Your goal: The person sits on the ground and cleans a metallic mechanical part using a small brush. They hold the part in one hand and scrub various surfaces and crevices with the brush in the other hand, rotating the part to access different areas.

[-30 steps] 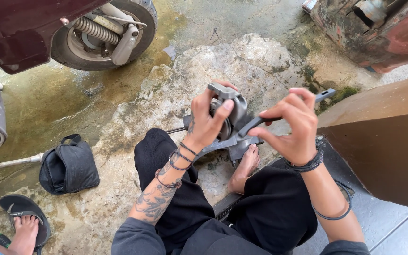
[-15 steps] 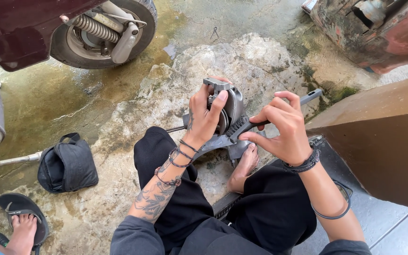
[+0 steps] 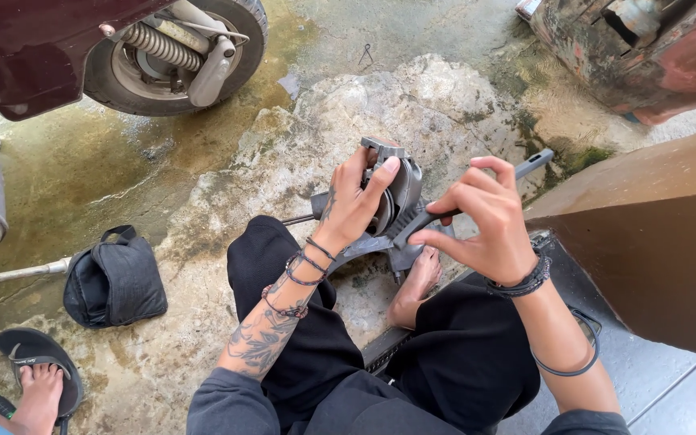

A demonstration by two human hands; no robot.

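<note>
You are sitting low on the wet, stained concrete ground (image 3: 203, 161) with your knees apart, and you are holding a grey metal engine part (image 3: 400, 201) up in front of you, above your bare foot (image 3: 419, 282) and between your legs. Your left hand (image 3: 356, 205) is wrapping over the rounded body of that part, fingers curled and thumb pressing across its face, so it is gripping the part firmly. Your right hand (image 3: 485, 217) is closing around the dark handle of a long wrench (image 3: 477, 197), whose far end is sticking out up and to the right past your knuckles while its near end is meeting the part just beside your left thumb. Your index finger is lying along the handle; the other fingers are folding loosely over it.

A black pouch (image 3: 114, 282) is lying on the ground well to your left, with a thin metal rod (image 3: 10, 275) touching its edge. A scooter's rear wheel (image 3: 179, 48) with its coil spring is standing at the top left. Another person's foot in a black sandal (image 3: 38, 379) is showing at the lower left corner, and a brown box (image 3: 646, 242) is sitting close by your right arm
</note>
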